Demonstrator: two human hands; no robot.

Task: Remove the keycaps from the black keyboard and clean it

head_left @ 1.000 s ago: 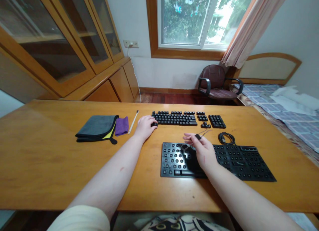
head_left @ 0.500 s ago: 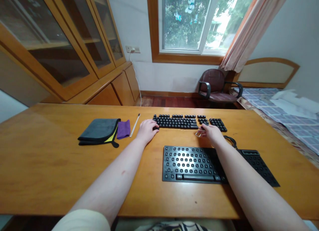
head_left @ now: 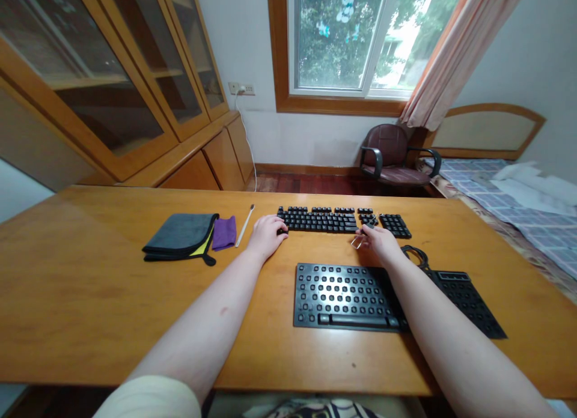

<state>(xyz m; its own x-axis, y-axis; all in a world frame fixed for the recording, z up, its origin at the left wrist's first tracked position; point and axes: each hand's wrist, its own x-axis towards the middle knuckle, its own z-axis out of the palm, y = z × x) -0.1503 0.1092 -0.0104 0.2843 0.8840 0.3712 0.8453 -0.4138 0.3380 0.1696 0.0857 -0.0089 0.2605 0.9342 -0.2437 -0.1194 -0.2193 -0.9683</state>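
Loose black keycaps [head_left: 322, 222] are laid out in keyboard rows near the far side of the desk. My left hand [head_left: 267, 235] rests at the left end of these rows, its bent fingers closed on a black keycap [head_left: 282, 231]. Between the fingers of my right hand [head_left: 381, 240] is a wire keycap puller [head_left: 357, 242], its thin metal loop sticking out to the left. That hand hovers by the right part of the rows. Closer to me lies the black keyboard [head_left: 342, 292], mostly stripped of keycaps, its long space bar still on; my right forearm covers part of it.
Left of the keycaps lie a white brush [head_left: 244, 226], a purple cloth [head_left: 224, 233] and a folded grey cloth [head_left: 180, 235]. A coiled black cable [head_left: 417, 256] sits behind the keyboard. Beyond the wooden desk [head_left: 90, 298] stand a chair [head_left: 390, 154] and a bed [head_left: 518, 193].
My right hand has shifted slightly left with the keycap puller. My left hand stays at the left end of the keycap rows.
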